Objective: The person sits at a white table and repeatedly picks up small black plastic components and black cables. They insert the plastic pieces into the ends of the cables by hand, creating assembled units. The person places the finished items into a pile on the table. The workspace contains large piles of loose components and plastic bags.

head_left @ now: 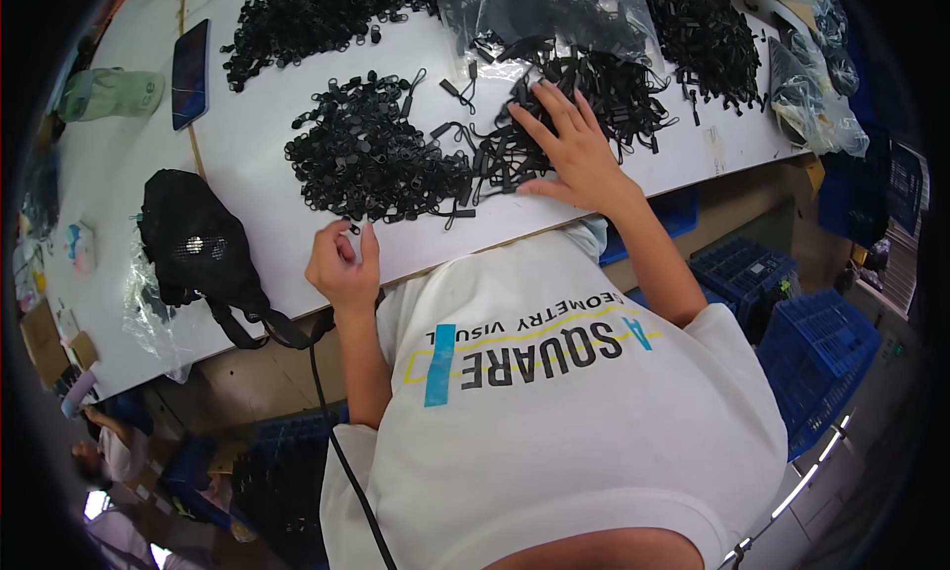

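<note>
My left hand [343, 265] is near the table's front edge, its fingers curled. A small black clip [354, 230] shows between its thumb and fingertip, just in front of a heap of similar black clips [366, 159]. Spread and flat, my right hand [579, 159] rests on the near left part of a pile of black cord pulls [628, 105], which have thin loops and slim ends. Several loose cord pulls [458, 93] lie between the two piles, and some overlap the clip heap's right side. What is under my right palm is hidden.
More black parts [317, 21] are heaped at the back left, with another dark pile [708, 41] at the back right. A clear plastic bag [554, 11] is between them. A phone [191, 73], a green bottle [111, 94] and a black bag [198, 236] sit on the left. Blue crates [816, 362] stand right.
</note>
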